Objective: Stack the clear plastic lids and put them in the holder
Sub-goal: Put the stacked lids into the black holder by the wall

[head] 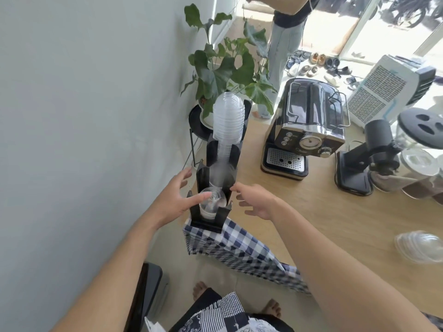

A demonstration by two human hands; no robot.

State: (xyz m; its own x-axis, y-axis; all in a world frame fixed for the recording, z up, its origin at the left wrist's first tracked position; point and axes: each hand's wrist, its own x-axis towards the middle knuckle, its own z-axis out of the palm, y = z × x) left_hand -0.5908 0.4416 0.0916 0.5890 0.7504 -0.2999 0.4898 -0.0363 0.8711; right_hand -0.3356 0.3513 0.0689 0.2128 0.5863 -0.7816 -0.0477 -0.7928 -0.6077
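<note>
Black holder stands at the left end of the wooden table, close to the wall, its compartments in a row running away from the person.

Nearest compartment: a short stack of clear lids, dome up, seated between the black walls. Far compartment: a tall column of clear cups, rising well above the holder. Contents of the middle compartment are clear plastic; I cannot tell what kind.

Left hand: open, fingers straight, one fingertip reaching onto the rim of the seated lids. Grips nothing.

Right hand: open, fingers spread and relaxed, just beside the holder's right wall. I cannot tell whether it touches. Holds nothing.

Second pile of clear lids lies on its side on the table, well apart to the right.

Also noted: checked cloth hanging over the table edge under the holder's front; espresso machine; black grinder; potted plant behind the holder; another person standing by the far doorway.
</note>
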